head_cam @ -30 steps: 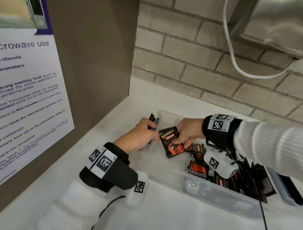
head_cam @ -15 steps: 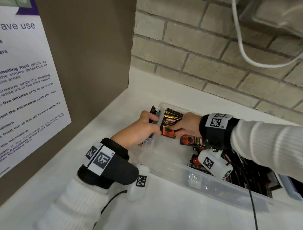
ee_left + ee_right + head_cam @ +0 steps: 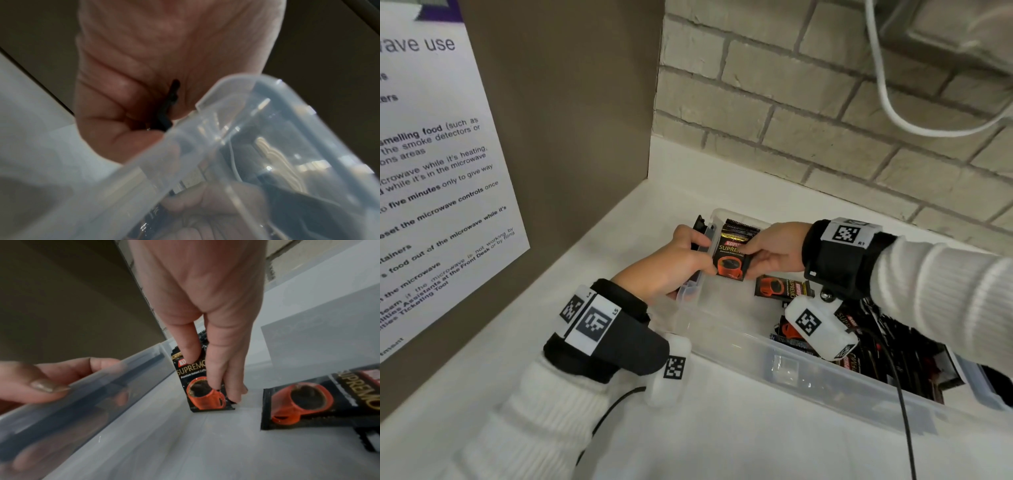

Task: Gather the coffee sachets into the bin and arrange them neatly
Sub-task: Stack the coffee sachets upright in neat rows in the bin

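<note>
A clear plastic bin [image 3: 726, 329] sits on the white counter. My left hand [image 3: 671, 263] grips its left end, thumb over the rim [image 3: 226, 100] beside a black latch [image 3: 168, 110]. My right hand [image 3: 774, 250] reaches into the bin and pinches a black coffee sachet [image 3: 731, 253] with an orange cup print. That sachet stands upright against the left end wall, and my fingers [image 3: 213, 363] lie across its front [image 3: 202, 395]. A second sachet [image 3: 780, 289] lies flat on the bin floor just to the right [image 3: 308, 402]. Several more sachets [image 3: 887, 346] are heaped at the right end.
A brown panel [image 3: 558, 120] with a microwave notice [image 3: 431, 192] rises on the left, and a brick wall [image 3: 791, 130] stands behind the bin. A white cable [image 3: 887, 92] hangs top right. White counter [image 3: 722, 438] lies in front of the bin.
My right hand carried the sachet left from mid-bin and stood it upright against the left end wall. My left hand kept its grip on the bin end.
</note>
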A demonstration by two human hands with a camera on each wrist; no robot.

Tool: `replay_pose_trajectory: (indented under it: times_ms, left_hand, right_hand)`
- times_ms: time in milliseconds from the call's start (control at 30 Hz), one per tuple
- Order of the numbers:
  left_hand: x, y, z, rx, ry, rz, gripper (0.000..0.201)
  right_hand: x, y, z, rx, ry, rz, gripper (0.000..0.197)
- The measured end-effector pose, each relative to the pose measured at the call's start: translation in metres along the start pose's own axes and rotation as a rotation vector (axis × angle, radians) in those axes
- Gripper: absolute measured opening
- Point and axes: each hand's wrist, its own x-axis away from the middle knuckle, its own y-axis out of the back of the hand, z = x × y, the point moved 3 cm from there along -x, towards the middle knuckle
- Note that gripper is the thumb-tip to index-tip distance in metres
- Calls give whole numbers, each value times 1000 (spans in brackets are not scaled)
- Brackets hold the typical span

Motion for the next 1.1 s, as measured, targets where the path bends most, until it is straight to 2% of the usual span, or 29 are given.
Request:
replay_pose_trajectory:
  times_ms: [367,500,600,667,733,800,900,967,1000,1100]
  left_hand:
    - [-2,0,1,0,5,0,38]
    - [-2,0,1,2,7,5,38]
    - [-2,0,1,1,5,6,39]
    - [-3,0,2,0,2,3,40]
    - [-3,0,2,2,-1,-3,40]
    - [-2,0,1,-3,-5,-7,41]
    - [-1,-1,0,-6,-4,-15,41]
    - [0,-2,0,-9,-4,-22,41]
    - [1,-2,1,-11,-5,-27,41]
    - [2,-2,0,-10,-4,-35,42]
  right_hand:
    - [2,5,-1,-102,-89,-25,40]
    - [8,7,0,-63,-105,-48,51]
    - [19,13,0,192,-110,-61,41]
    - [24,19,-4,589,-83,-96,36]
    - [28,21,-12,979,-42,-68,42]
    - [27,18,-26,1228,-36,-17,49]
    - [24,10,-39,1368,-33,10,44]
    - [25,9,-42,1422,-93,34,41]
    - [27,11,-42,1439,-115,48,37]
    - [35,16,-38,1390,-148,105,42]
